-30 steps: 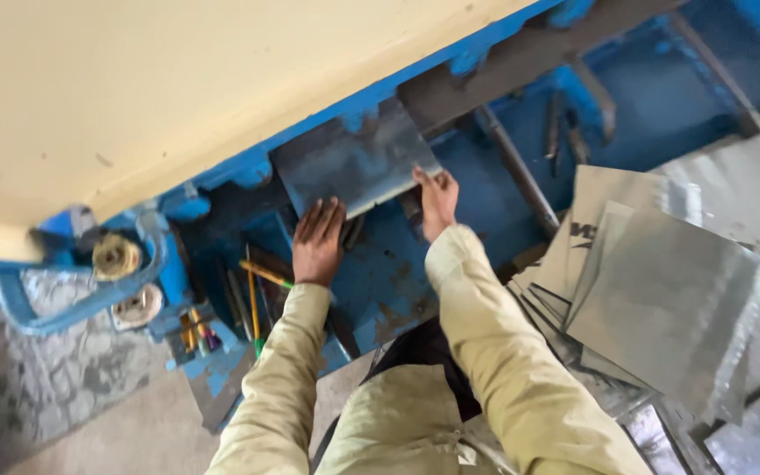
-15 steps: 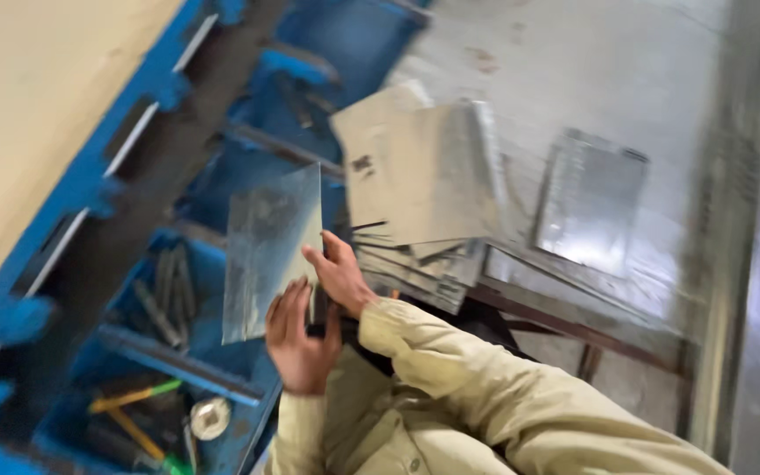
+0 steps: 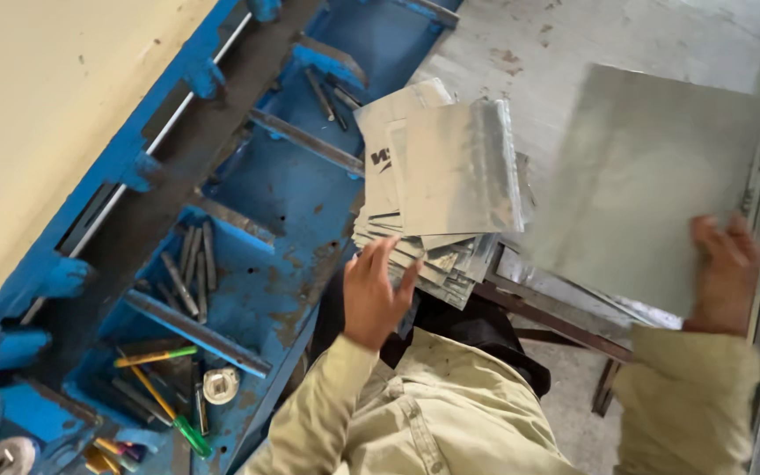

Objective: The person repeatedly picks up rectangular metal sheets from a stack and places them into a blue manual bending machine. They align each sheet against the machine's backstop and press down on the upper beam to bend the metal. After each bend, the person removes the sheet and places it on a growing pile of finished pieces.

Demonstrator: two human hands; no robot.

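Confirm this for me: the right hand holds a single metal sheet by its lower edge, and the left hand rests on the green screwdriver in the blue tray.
Not quite. The head view shows the left hand at the stack of metal sheets, not on the green screwdriver, which lies apart in the blue tray. The right hand does hold a single metal sheet by its lower edge.
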